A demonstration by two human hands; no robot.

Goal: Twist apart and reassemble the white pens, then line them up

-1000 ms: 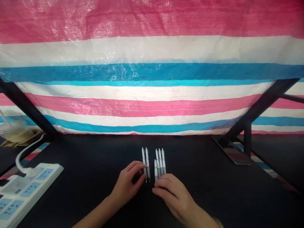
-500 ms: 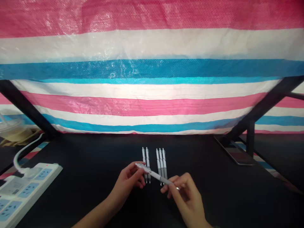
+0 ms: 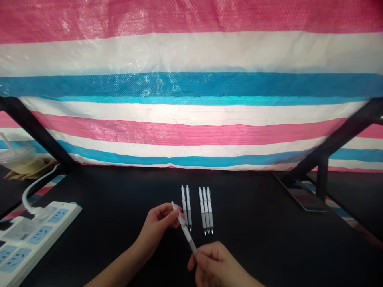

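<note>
Left of both hands (image 3: 158, 222) and their pen (image 3: 186, 233), a cup (image 3: 18, 156) with straw (image 3: 7, 142)

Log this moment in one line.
left hand: at upper end of held pen | right hand: gripping its grey end | table: two pens, three pens alongside

My flat black tabletop (image 3: 125, 191) | ahead of me: two slim white-and-grey plastic pens (image 3: 188, 204), near three matching pens (image 3: 206, 209) | my left: blue-socketed white plastic power strip (image 3: 38, 235) | my right: thin dark rectangular device (image 3: 305, 197)
</note>
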